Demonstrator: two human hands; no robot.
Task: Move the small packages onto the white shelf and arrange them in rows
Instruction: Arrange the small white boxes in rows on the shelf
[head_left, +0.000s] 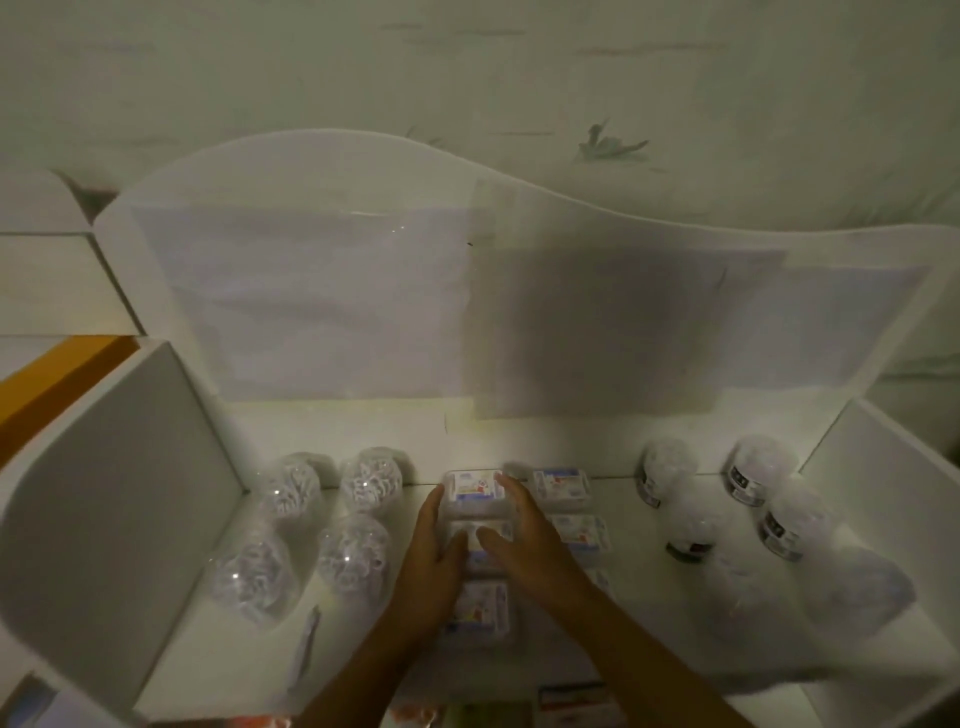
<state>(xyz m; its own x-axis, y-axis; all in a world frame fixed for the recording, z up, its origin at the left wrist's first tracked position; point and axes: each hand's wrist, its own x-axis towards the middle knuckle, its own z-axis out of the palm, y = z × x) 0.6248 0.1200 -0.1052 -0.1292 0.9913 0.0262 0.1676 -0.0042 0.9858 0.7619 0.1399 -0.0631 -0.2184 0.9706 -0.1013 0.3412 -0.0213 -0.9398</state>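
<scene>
Both forearms reach in; left hand (434, 551) and right hand (524, 540), fingers straight, press sides of small packages (475, 538) column on white shelf (571, 436); aligning step, next squaring rows

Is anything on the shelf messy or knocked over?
One round tub on the right looks tipped over, leaning out of line with the upright tubs. The small packages between the hands sit in neat rows.
</scene>
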